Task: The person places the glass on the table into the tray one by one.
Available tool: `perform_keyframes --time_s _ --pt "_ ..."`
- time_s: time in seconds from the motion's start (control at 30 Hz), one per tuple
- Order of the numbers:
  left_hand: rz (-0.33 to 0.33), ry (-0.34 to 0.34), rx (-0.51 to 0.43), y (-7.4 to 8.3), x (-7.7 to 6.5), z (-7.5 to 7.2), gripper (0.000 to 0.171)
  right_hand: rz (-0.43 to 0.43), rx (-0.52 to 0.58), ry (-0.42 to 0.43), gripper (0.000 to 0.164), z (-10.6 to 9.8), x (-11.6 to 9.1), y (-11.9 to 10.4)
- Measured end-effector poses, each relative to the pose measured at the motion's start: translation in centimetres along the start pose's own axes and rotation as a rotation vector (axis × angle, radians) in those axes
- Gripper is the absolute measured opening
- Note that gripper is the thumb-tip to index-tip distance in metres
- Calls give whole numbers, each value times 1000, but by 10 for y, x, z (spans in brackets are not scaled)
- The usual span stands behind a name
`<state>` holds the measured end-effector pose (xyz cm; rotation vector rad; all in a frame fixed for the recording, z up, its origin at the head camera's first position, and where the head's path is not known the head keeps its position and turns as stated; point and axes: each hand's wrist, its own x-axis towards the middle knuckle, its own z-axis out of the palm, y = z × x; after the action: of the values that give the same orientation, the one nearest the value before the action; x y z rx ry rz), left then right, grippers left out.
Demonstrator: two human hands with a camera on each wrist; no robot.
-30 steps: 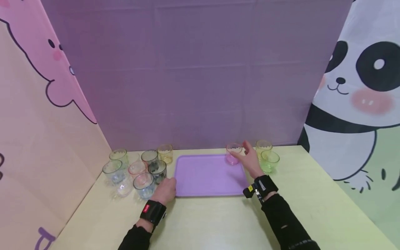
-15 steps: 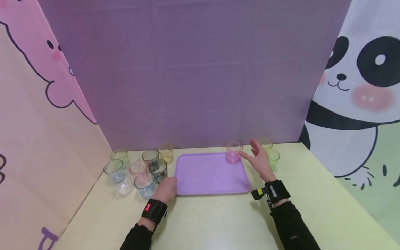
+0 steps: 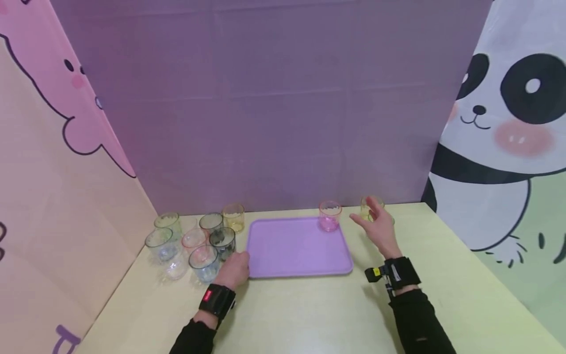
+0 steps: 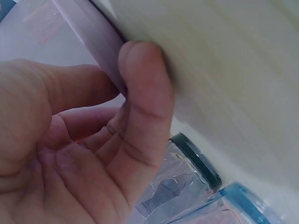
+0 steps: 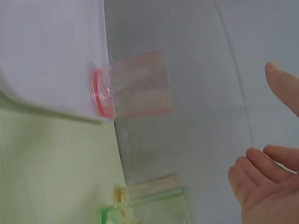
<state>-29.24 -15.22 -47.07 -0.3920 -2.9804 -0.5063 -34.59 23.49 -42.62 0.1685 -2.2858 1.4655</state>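
Observation:
A pink glass (image 3: 329, 216) stands upright on the far right corner of the purple tray (image 3: 298, 248); the right wrist view shows the same pink glass (image 5: 133, 86) with nothing touching it. My left hand (image 3: 235, 270) pinches the tray's left edge between thumb and index finger, plain in the left wrist view, where the hand (image 4: 93, 135) grips the rim. To the right of the tray my right hand (image 3: 379, 230) is in the air, fingers spread and holding nothing. Behind it are a yellow glass (image 3: 365, 209) and a green glass (image 5: 154, 210), both partly hidden in the head view.
Several glasses crowd the table left of the tray, among them a blue one (image 3: 205, 268), a dark grey one (image 3: 223, 242) and a yellow one (image 3: 234, 219). A purple cloth (image 3: 283, 108) hangs along the back edge of the pale table (image 3: 305, 314).
My right hand has let go of the pink glass and drawn away to the right, in front of the green glass. The left hand stays at the tray's edge.

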Motion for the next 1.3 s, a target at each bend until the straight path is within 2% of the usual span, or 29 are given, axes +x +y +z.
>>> perform_keyframes --time_s 0.27,0.47,0.6,0.8,1.03,1.3 --pt "-6 -2 -11 -1 -6 1 5 51 -72 45 85 -15 -4 6" --pt "-13 2 -13 -2 -8 3 5 120 -176 125 85 -28 -7 18" --pt "-14 -4 -24 -1 -8 3 5 149 -212 147 88 -36 -8 26" --pt "7 15 -25 0 -7 0 5 161 -260 96 96 -41 -4 32" --pt "13 23 -13 1 -6 0 4 278 -263 -37 108 -40 -3 38" --pt "24 38 -7 1 -3 -1 5 335 -219 -58 107 -37 -2 46"
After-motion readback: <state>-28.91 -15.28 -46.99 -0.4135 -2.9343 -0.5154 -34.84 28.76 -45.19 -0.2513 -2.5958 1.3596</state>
